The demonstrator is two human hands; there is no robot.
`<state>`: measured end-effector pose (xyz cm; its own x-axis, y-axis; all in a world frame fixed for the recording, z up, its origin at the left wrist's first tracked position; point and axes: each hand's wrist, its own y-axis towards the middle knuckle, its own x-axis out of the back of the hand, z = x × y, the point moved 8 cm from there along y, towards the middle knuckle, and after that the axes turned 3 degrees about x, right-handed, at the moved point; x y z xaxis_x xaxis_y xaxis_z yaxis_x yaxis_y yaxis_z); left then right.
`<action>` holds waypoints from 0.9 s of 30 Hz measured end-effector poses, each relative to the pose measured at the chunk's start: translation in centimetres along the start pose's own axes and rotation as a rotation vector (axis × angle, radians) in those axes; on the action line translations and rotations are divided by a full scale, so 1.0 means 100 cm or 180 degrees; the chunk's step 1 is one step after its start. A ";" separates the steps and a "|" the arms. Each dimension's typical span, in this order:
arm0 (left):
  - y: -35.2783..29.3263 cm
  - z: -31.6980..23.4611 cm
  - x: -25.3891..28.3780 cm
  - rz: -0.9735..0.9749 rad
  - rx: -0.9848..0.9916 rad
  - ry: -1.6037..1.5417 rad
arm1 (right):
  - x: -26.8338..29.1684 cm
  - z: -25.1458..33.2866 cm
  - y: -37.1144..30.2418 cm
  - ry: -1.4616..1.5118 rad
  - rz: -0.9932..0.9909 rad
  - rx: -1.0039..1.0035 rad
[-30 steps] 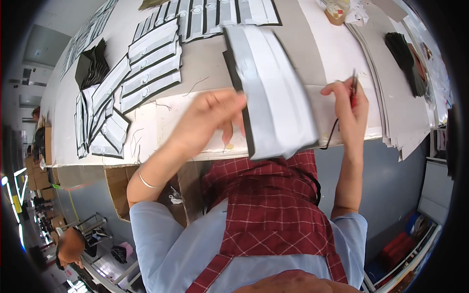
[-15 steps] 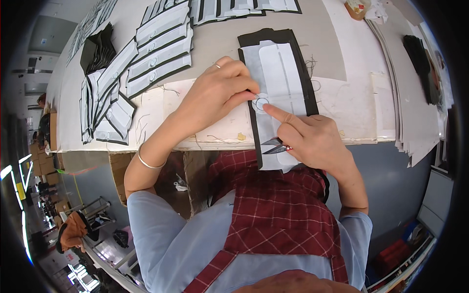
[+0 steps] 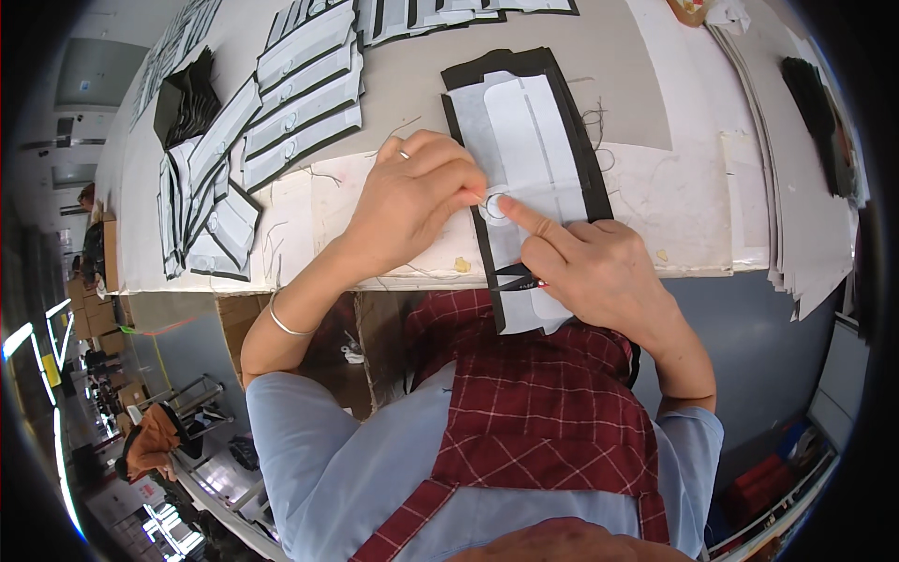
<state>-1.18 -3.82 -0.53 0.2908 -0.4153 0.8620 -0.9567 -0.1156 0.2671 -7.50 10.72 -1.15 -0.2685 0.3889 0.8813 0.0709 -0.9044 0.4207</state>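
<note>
A long fabric panel (image 3: 520, 140), black with a pale grey-white backing, lies across the table edge, its near end overhanging toward my apron. A small dark-outlined ring (image 3: 494, 206) shows near the panel's left edge. Beside that ring my left hand (image 3: 417, 192) pinches thumb and forefinger together; whatever is between the tips is too small to make out. My right hand (image 3: 590, 267) lies on the panel, its forefinger stretched out to the ring. Curled in its other fingers is a pair of thread snips (image 3: 517, 278), dark blades pointing left over the panel.
Similar panels lie in overlapping rows (image 3: 304, 103) at the back left, with a looser pile (image 3: 225, 225) nearer. Folded black pieces (image 3: 187, 98) stand behind that pile. Large grey sheets (image 3: 796, 187) are stacked at the right. Loose threads (image 3: 599, 126) lie beside the panel.
My left hand's pinch has shifted slightly left, to the ring's edge. The panel's far end has swung a little left. My right hand keeps the snips and stays by the ring.
</note>
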 end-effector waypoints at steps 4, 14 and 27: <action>0.000 0.017 -0.002 -0.0121 0.0291 -0.0181 | -0.002 -0.001 0.000 0.0025 -0.0025 -0.0018; -0.007 0.004 -0.010 0.0345 0.0315 -0.0514 | -0.002 -0.002 -0.001 0.0048 -0.0029 -0.0039; 0.019 -0.005 -0.008 0.0276 0.0197 -0.0397 | -0.003 -0.003 -0.001 0.0097 -0.0087 -0.0060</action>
<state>-3.27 -3.31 -0.48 0.2072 -0.5344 0.8194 -0.9781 -0.1283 0.1637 -7.74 10.69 -1.51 -0.2992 0.4082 0.8625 0.0451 -0.8968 0.4401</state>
